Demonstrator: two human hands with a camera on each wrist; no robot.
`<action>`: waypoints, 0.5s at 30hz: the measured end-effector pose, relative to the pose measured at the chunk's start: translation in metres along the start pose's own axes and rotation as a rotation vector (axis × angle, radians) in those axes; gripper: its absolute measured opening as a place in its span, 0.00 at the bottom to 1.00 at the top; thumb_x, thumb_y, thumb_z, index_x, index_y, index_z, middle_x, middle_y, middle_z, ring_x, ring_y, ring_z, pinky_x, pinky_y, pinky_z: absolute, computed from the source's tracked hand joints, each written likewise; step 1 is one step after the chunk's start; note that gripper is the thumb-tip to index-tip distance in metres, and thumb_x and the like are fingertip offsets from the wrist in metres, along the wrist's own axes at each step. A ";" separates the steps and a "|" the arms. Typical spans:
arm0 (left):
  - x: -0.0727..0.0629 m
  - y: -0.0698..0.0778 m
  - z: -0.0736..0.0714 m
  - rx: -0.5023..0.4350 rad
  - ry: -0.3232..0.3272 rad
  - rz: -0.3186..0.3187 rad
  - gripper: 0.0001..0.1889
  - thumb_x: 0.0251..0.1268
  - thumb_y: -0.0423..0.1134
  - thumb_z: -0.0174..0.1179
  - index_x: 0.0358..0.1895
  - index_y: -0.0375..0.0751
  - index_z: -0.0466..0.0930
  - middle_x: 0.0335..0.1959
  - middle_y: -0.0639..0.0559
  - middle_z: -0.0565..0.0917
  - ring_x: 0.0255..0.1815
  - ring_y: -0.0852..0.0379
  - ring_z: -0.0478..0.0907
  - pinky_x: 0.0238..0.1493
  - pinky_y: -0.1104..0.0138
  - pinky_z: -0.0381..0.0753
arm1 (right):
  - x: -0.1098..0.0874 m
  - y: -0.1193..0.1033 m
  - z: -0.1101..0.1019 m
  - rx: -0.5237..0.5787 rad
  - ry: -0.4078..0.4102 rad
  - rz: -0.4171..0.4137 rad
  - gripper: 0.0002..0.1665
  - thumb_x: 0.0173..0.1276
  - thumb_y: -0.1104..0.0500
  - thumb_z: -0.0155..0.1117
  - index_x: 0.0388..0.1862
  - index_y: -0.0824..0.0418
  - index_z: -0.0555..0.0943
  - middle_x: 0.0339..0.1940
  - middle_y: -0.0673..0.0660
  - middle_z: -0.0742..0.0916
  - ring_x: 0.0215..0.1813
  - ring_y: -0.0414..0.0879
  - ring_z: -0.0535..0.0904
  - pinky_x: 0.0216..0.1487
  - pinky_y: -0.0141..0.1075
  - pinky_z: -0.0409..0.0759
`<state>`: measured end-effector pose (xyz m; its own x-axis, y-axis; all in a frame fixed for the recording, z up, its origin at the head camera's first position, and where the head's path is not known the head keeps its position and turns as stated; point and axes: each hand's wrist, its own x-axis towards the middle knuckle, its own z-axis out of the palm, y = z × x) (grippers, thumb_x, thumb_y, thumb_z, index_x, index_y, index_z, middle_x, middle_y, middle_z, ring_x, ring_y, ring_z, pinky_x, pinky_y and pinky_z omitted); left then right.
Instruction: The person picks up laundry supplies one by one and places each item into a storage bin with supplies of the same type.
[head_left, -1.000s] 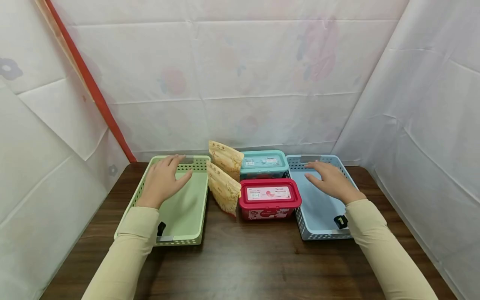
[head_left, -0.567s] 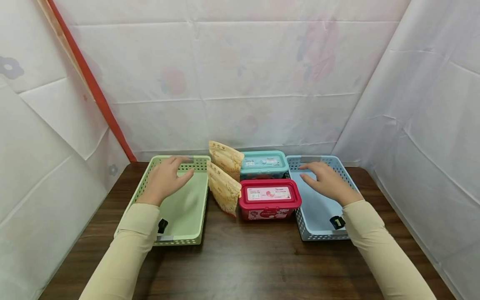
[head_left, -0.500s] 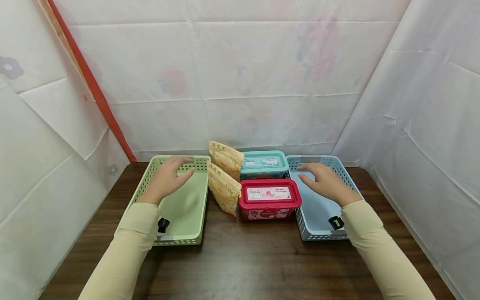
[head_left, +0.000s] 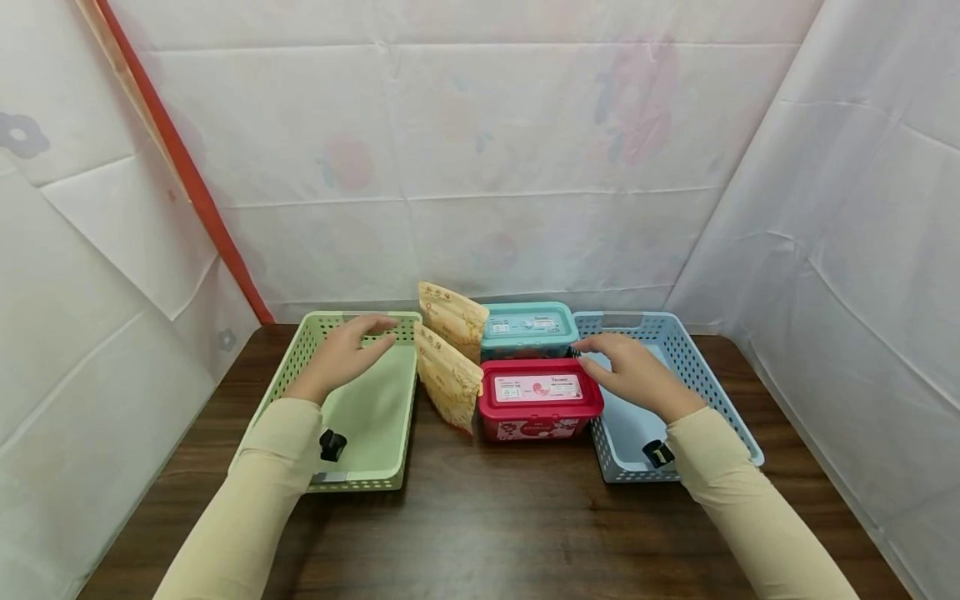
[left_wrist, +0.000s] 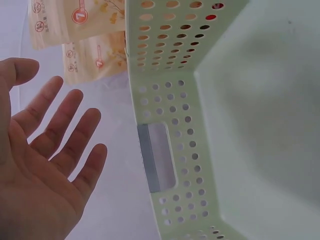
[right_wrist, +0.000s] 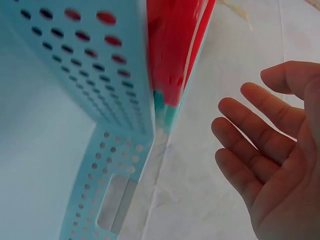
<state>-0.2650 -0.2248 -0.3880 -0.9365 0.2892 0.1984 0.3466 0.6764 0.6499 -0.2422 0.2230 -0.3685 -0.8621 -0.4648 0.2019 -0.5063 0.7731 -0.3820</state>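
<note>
My left hand (head_left: pixel 341 354) hovers over the green basket (head_left: pixel 367 473), fingers relaxed and holding nothing. Just right of that basket stand two yellow pouches, the front pouch (head_left: pixel 447 375) overlapping the rear pouch (head_left: pixel 452 312) in the head view. Over the left edge of the blue basket (head_left: pixel 720 379) my right hand (head_left: pixel 633 371) is held with loosely bent fingers and nothing in it. Its thumb and fingertips come close to the red lidded tub (head_left: pixel 540 421). Behind the red tub is a teal lidded tub (head_left: pixel 528 321). In the wrist views both palms show bare.
Everything stands on a dark wooden table (head_left: pixel 495 517). A white cloth backdrop (head_left: pixel 525 150) encloses the back and sides, with a red strip (head_left: pixel 180 162) at the left. Black wrist cameras, the left camera (head_left: pixel 332 445) and the right camera (head_left: pixel 658 452), hang under the cuffs.
My right hand has moved left, from above the blue basket towards the red tub. My left hand has shifted slightly right. The pouches, tubs and baskets have stayed in place.
</note>
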 end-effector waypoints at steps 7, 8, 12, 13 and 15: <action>0.007 0.003 0.004 -0.027 -0.025 0.003 0.21 0.79 0.49 0.53 0.68 0.46 0.75 0.65 0.45 0.75 0.67 0.42 0.70 0.63 0.41 0.70 | 0.006 -0.012 0.008 0.016 0.005 -0.066 0.20 0.73 0.57 0.64 0.60 0.63 0.82 0.57 0.58 0.85 0.62 0.55 0.78 0.62 0.55 0.76; 0.008 0.003 0.005 -0.025 -0.026 0.004 0.21 0.79 0.49 0.53 0.68 0.46 0.75 0.65 0.45 0.75 0.67 0.42 0.70 0.63 0.41 0.70 | 0.007 -0.014 0.009 0.019 0.002 -0.072 0.19 0.73 0.58 0.64 0.60 0.64 0.82 0.57 0.59 0.85 0.62 0.56 0.78 0.63 0.55 0.75; 0.009 0.002 0.007 -0.026 -0.032 0.009 0.21 0.79 0.49 0.52 0.68 0.46 0.75 0.65 0.45 0.75 0.67 0.42 0.70 0.63 0.40 0.70 | 0.011 -0.019 0.013 0.018 -0.006 -0.090 0.19 0.74 0.57 0.64 0.60 0.63 0.82 0.58 0.58 0.85 0.64 0.56 0.77 0.64 0.55 0.74; 0.009 0.002 0.007 -0.029 -0.034 0.011 0.21 0.79 0.48 0.52 0.68 0.46 0.75 0.65 0.44 0.75 0.66 0.42 0.70 0.63 0.40 0.70 | 0.011 -0.020 0.014 0.020 -0.006 -0.090 0.19 0.74 0.57 0.64 0.60 0.63 0.82 0.58 0.58 0.85 0.64 0.55 0.77 0.64 0.55 0.74; 0.010 0.003 0.008 -0.031 -0.039 0.014 0.21 0.79 0.49 0.53 0.68 0.46 0.75 0.64 0.44 0.76 0.65 0.43 0.71 0.62 0.40 0.70 | 0.012 -0.023 0.016 0.029 -0.009 -0.092 0.20 0.73 0.57 0.64 0.60 0.62 0.82 0.58 0.57 0.85 0.64 0.55 0.77 0.64 0.54 0.74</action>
<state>-0.2726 -0.2146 -0.3894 -0.9286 0.3251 0.1787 0.3568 0.6510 0.6699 -0.2408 0.1928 -0.3714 -0.8118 -0.5371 0.2292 -0.5822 0.7142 -0.3885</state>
